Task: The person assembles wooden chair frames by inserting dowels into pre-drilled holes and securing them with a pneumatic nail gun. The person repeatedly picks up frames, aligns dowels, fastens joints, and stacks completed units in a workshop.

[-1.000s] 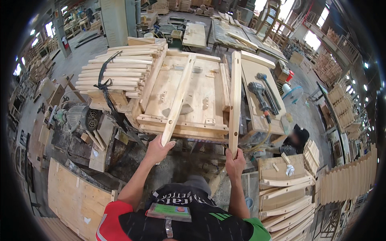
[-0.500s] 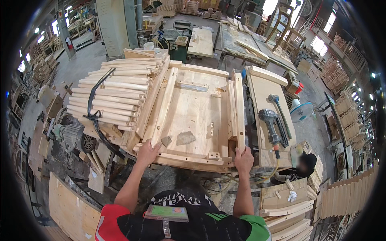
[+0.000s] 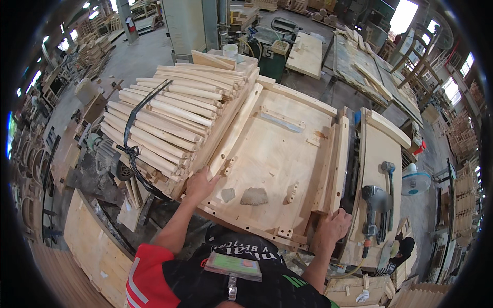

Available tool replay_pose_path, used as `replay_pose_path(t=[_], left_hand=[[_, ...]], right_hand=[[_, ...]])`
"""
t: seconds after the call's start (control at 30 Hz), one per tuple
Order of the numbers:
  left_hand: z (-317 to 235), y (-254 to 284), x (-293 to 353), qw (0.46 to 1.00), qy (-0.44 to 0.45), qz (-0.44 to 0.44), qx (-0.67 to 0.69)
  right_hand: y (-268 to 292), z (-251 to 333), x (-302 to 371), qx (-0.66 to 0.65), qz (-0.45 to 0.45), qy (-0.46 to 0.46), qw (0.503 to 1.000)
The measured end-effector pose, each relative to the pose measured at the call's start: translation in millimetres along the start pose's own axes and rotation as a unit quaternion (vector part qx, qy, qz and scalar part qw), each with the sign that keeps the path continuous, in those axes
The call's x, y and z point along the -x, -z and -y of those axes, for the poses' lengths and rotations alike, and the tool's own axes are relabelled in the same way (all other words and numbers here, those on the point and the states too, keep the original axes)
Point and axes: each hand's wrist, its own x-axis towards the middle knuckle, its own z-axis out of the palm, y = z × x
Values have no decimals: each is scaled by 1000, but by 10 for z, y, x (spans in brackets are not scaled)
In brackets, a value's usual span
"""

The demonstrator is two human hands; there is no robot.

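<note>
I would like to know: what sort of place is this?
It seems to be a woodworking workshop, perhaps for furniture: there are drilled wooden rails, a strapped stack of wooden rods, and a power tool beside a hammer.

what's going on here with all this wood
A person has the left hand on the near end of one bar and the right hand at the near end of another bar. The bars lie along the left and right sides of a wooden frame; how firmly the hands grip is unclear. Strapped sticks lie to the left, a drill to the right.
</note>
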Motion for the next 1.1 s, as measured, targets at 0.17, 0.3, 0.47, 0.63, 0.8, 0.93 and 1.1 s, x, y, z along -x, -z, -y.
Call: replay_pose_path(t=[0.17, 0.3, 0.47, 0.63, 0.8, 0.93, 1.1], left_hand=[[-26, -102, -54, 998, 53, 27, -31], [-81, -152, 11, 997, 61, 1, -43], [-153, -133, 43, 996, 80, 14, -36], [-86, -170, 56, 995, 83, 2, -55], [-100, -186, 60, 994, 103, 19, -28], [-162, -78, 102, 983, 149, 94, -42], [-63, -158, 142, 994, 108, 24, -19]], right_hand=[[-51, 195, -52, -66, -62, 95, 991], [-105, 793, -308, -207, -53, 251, 944], [-89, 2167, -467, -392, 194, 346, 830], [206, 3536, -357, -432, 197, 508, 718], [339, 4320, -212, -291, 91, 627, 717], [254, 4427, -195, -180, 135, 650, 726], [110, 4143, -367, -237, 151, 670, 687]])
